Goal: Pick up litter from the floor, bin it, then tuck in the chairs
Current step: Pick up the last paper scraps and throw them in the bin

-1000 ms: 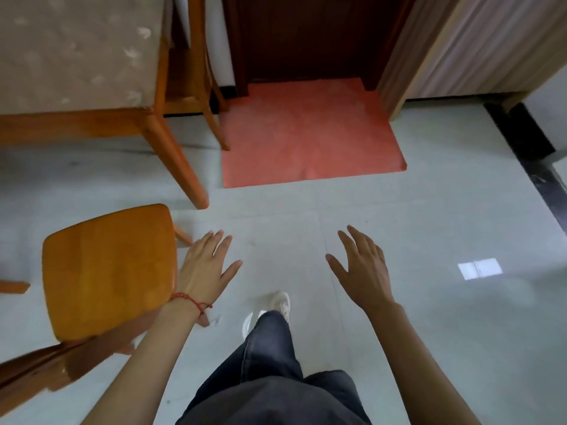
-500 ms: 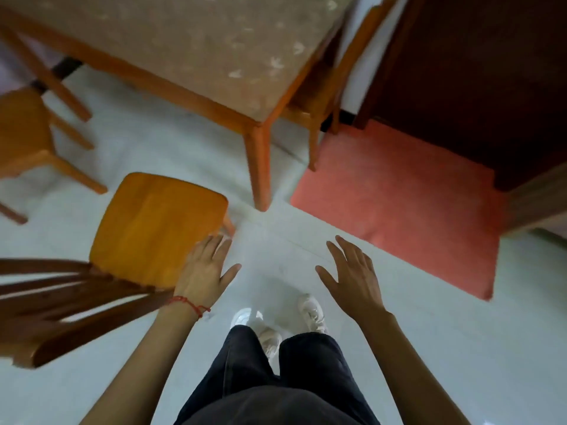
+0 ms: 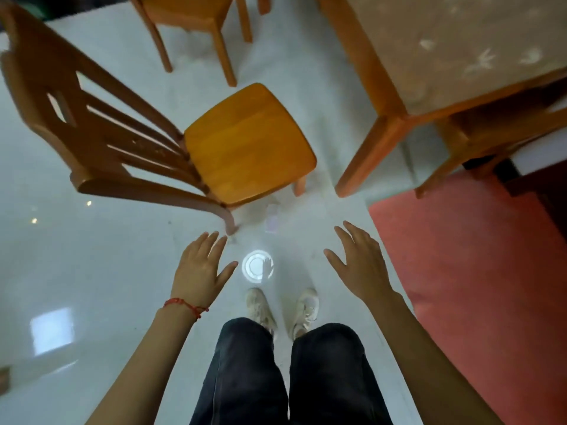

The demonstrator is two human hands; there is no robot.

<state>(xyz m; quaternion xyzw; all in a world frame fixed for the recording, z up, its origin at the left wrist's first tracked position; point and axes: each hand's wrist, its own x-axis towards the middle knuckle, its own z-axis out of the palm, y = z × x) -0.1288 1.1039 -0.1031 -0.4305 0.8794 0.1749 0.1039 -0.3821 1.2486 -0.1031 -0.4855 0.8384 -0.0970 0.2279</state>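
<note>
Both hands empty, fingers spread: left hand [image 3: 201,269] lower centre-left, right hand [image 3: 362,265] centre-right. Pulled-out chair [image 3: 248,142] upper centre, beside table [image 3: 460,50] upper right. No litter discernible. Likely tucking step; next: grasp chair back, push under table.

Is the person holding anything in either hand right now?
No. The left hand and the right hand are both spread open above the floor, gripping nothing; the chair is untouched.
</note>
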